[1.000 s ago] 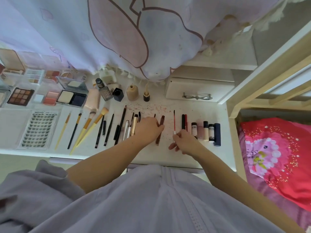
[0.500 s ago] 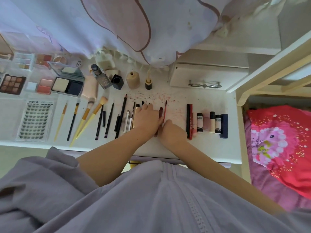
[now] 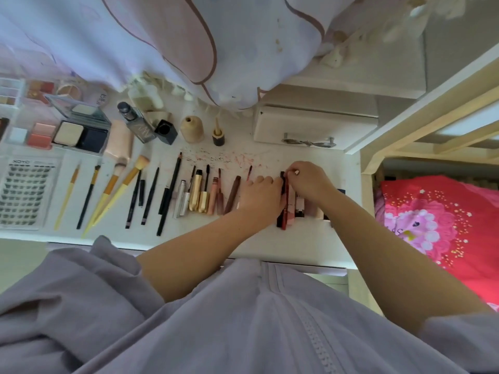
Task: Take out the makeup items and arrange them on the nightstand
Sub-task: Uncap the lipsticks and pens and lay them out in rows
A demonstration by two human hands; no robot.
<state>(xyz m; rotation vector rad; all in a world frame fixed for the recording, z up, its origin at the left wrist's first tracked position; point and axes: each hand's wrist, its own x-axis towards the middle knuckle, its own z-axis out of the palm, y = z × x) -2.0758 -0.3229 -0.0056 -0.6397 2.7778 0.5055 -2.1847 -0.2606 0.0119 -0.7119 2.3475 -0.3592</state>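
Observation:
Makeup items lie in a row on the white nightstand (image 3: 297, 244): yellow-handled brushes (image 3: 113, 195), black pencils (image 3: 167, 193), a gold mascara (image 3: 198, 197), a brown lip tube (image 3: 232, 195) and a thin red lip brush (image 3: 249, 172). At the right end a black stick (image 3: 280, 217) and a red pencil (image 3: 285, 206) lie side by side, with short tubes (image 3: 299, 206) partly hidden under my right arm. My left hand (image 3: 260, 195) rests on the surface with its fingertips against the black stick. The thumb and fingers of my right hand (image 3: 310, 184) pinch the red pencil's far end.
A lash sheet (image 3: 24, 193), palettes and an open compact (image 3: 81, 130) fill the left side. Bottles (image 3: 137, 125) stand at the back under a hanging cloth (image 3: 189, 36). A white box (image 3: 310, 122) carries glasses (image 3: 307, 141). A red bedcover (image 3: 437, 217) lies at the right.
Both hands have moved right, away from the thin red lip brush, which now lies on the nightstand. My right hand now pinches the red pencil beside the black stick.

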